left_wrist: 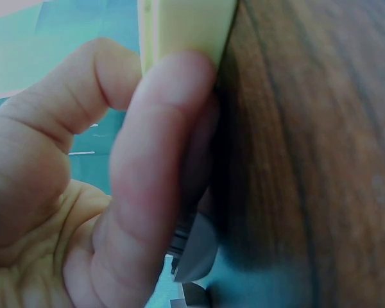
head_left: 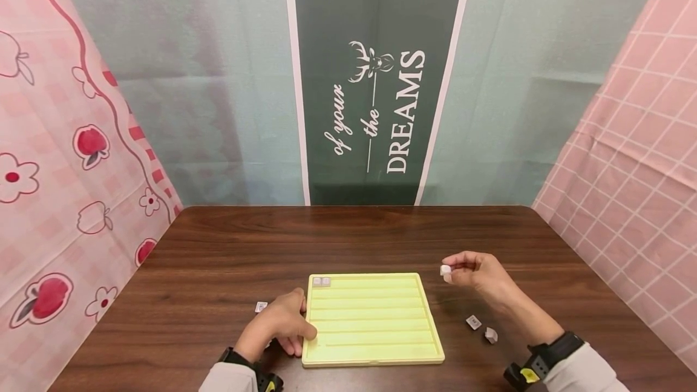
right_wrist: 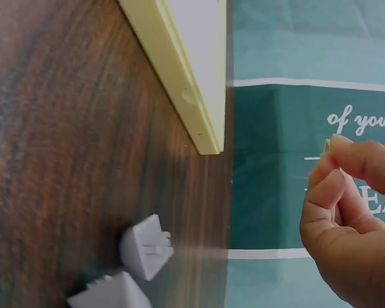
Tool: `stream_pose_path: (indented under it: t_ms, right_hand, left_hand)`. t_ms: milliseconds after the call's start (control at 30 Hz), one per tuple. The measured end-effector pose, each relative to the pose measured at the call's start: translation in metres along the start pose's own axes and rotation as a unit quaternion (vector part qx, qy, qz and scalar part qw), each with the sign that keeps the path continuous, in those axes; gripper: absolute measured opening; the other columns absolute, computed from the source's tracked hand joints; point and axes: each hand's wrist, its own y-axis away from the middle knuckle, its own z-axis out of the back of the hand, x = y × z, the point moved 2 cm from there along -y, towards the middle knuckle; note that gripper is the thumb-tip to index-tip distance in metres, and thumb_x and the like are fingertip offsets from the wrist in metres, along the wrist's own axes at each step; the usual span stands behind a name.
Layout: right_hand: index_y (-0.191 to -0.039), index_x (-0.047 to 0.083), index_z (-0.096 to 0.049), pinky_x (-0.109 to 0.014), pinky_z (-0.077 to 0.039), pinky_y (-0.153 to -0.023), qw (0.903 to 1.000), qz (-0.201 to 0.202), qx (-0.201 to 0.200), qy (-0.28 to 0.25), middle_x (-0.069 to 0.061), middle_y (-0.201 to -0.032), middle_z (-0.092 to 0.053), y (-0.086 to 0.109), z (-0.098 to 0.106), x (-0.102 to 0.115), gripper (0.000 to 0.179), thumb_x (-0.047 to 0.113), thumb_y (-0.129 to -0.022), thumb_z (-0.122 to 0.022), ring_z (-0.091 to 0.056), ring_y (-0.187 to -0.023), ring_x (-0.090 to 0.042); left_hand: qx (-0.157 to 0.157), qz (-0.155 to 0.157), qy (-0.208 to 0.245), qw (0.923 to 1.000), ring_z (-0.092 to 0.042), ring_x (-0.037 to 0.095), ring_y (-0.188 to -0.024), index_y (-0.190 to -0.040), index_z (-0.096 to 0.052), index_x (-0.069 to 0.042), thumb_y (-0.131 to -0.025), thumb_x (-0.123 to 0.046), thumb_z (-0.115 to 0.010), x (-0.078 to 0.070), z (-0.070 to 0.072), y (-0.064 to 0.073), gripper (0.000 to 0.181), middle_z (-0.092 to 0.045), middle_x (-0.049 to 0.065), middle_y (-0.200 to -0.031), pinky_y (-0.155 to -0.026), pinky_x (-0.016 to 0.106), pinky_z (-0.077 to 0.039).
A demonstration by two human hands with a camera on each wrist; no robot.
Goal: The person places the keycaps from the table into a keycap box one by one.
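A shallow yellow tray (head_left: pixel 376 363) with several lengthwise ridges lies on the table. Two pale keycaps (head_left: pixel 321 282) sit side by side in its far left corner. My left hand (head_left: pixel 280 321) grips the tray's left edge, thumb over the rim; in the left wrist view its fingers (left_wrist: pixel 157 128) meet the yellow edge. To the right of the tray, raised above the table, my right hand (head_left: pixel 479 274) pinches a white keycap (head_left: pixel 445 270) between thumb and fingertips. The right wrist view shows only a sliver of that keycap past the fingers.
Two loose keycaps, one showing its printed face (head_left: pixel 473 322) and one tipped over (head_left: pixel 491 336), lie right of the tray. Another keycap (head_left: pixel 261 306) lies beside my left hand, which partly covers that area. A hanging cloth (head_left: pixel 376 192) stands behind the brown wooden table (head_left: pixel 218 259).
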Motion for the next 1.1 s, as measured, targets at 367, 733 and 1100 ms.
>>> stream_pose_path:
  t_ms: [367,733,1100]
  right_hand:
    - [-0.103,-0.014,-0.057,-0.025,-0.054,-0.067,0.9987,-0.026,-0.019,-0.039,-0.002,-0.084,-0.066,0.0,-0.005,-0.009,0.036,0.004,-0.075,-0.07,-0.06,-0.079,-0.016]
    - [-0.101,-0.014,-0.057,-0.024,-0.053,-0.066,0.9989,-0.033,-0.013,-0.032,-0.005,-0.084,-0.065,-0.002,-0.01,-0.014,0.034,0.003,-0.074,-0.069,-0.059,-0.077,-0.017]
    - [-0.1,-0.013,-0.057,-0.025,-0.053,-0.067,0.9992,-0.028,-0.013,-0.026,-0.008,-0.084,-0.065,-0.003,-0.014,-0.014,0.032,0.002,-0.074,-0.068,-0.06,-0.078,-0.019]
  left_hand:
    - [0.002,0.003,0.002,1.0,-0.054,0.016,-0.037,-0.086,-0.041,-0.001,-0.061,0.002,-0.064,0.0,0.0,-0.001,0.034,-0.057,0.011,-0.047,-0.033,0.027,-0.05]
    - [0.002,0.001,0.005,1.0,-0.054,0.016,-0.037,-0.085,-0.04,-0.001,-0.06,0.003,-0.063,0.0,0.0,-0.001,0.033,-0.056,0.01,-0.046,-0.033,0.026,-0.049]
    - [0.003,0.001,0.005,1.0,-0.054,0.016,-0.037,-0.085,-0.041,0.0,-0.061,0.003,-0.063,-0.001,0.0,0.001,0.033,-0.056,0.01,-0.047,-0.033,0.026,-0.05]
